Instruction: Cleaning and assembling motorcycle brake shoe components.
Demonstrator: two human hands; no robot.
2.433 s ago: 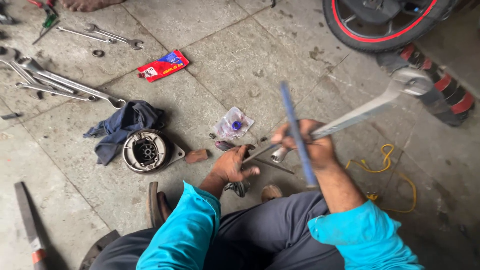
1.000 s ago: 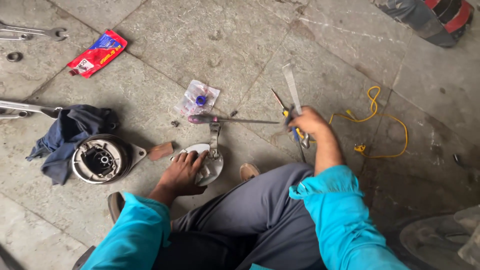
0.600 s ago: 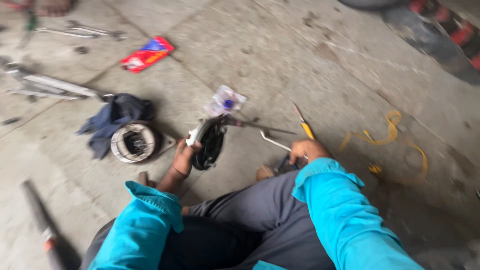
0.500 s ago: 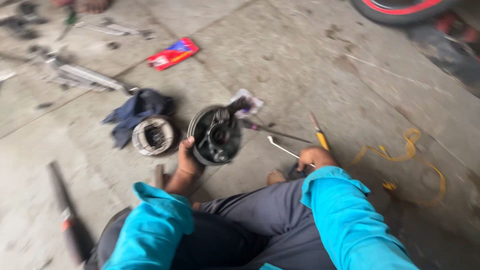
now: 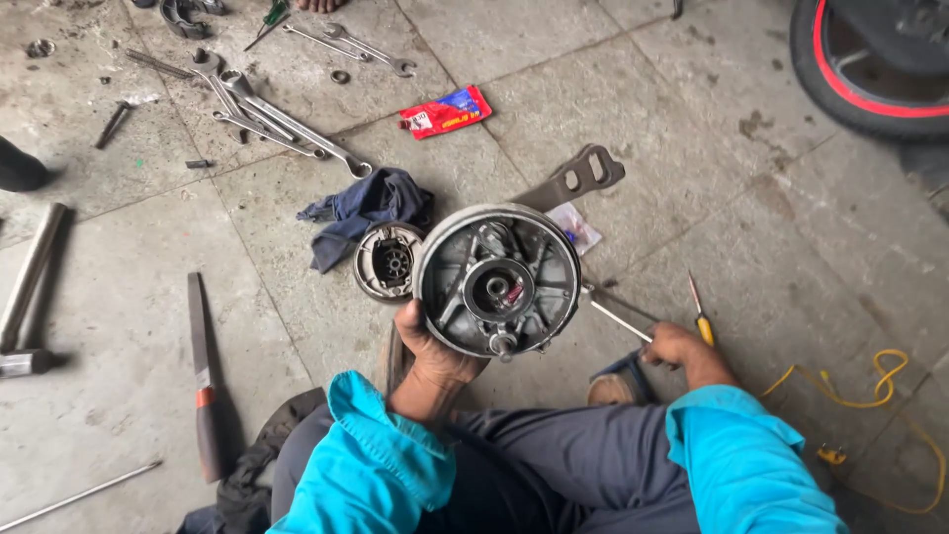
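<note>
Grey cast brake drum plate [image 5: 497,282] is being held up off the floor, inner face to the camera, left hand [image 5: 435,351] clenched on its rim at 7 o'clock. Right hand [image 5: 677,346] is being rested low at 3 o'clock, closed around a thin metal rod [image 5: 618,318]. Inspection step is judged to be in hand. Second, smaller drum plate [image 5: 388,261] and blue rag [image 5: 366,203] are lying at 10 o'clock. Next move is judged to need the plate steadied while the rod tip is being guided to the hub.

Wrenches [image 5: 287,119], red packet [image 5: 447,111], blue rag [image 5: 368,203], yellow cord [image 5: 870,396] on concrete floor [image 5: 692,148].
</note>
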